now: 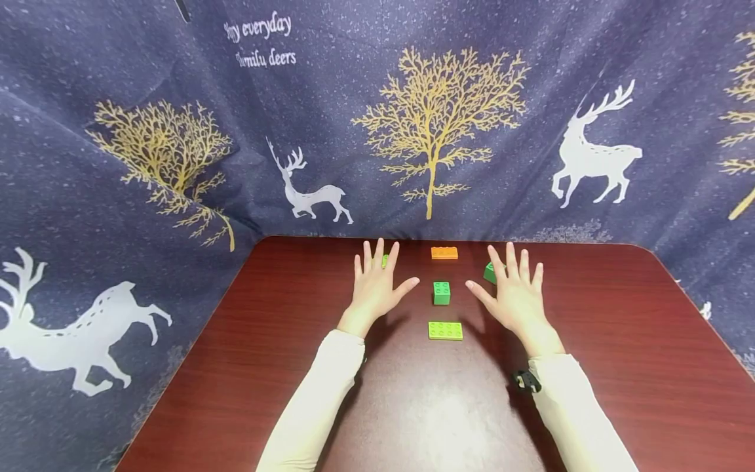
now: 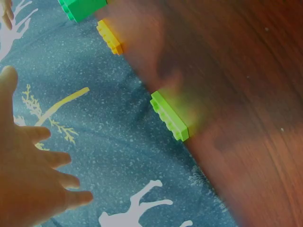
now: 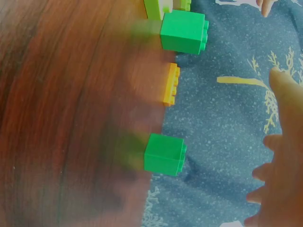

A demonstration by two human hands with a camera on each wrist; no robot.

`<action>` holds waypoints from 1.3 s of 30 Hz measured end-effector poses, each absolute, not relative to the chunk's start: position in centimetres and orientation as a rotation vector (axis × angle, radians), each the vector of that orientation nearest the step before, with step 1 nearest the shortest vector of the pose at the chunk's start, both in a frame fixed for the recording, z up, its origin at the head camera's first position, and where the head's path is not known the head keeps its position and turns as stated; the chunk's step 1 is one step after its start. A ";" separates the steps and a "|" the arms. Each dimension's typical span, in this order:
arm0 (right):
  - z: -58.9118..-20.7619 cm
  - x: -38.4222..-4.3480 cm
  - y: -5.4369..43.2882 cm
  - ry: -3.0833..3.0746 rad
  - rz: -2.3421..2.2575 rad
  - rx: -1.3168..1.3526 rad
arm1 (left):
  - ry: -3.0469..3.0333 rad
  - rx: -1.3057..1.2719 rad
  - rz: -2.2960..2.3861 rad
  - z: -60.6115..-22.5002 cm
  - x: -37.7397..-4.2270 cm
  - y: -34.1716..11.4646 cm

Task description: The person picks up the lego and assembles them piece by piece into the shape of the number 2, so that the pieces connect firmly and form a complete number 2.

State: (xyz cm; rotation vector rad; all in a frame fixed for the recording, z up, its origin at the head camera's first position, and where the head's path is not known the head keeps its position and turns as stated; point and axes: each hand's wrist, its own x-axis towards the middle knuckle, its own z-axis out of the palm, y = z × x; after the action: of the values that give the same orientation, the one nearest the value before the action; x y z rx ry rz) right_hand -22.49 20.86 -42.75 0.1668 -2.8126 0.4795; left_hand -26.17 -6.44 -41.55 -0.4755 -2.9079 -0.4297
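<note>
Two hands (image 1: 373, 288) (image 1: 519, 296) hover spread; a green brick (image 1: 442, 294) sits between them.

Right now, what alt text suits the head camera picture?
A person's outstretched left hand and right hand hover over a brown table. Between them lie a green block, an orange brick beyond, a flat lime brick nearer; the hands partly hide another green block and another lime brick. Behind hangs blue cloth printed with deer and trees.

head view bright | glare on table (image 1: 448, 400) | shadow beside left hand (image 1: 374, 292) | wrist views hazy
</note>
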 end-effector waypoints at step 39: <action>-42.3 -21.3 20.4 -2.651 0.907 0.318 | -2.727 -0.688 -0.667 -41.3 -25.8 -6.0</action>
State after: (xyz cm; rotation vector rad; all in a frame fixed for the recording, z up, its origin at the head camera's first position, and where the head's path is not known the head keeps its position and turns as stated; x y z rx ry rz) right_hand -21.32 20.44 -42.33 0.3177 -2.6506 0.9074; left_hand -25.76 -6.01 -41.26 -0.6877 -2.7265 -0.6668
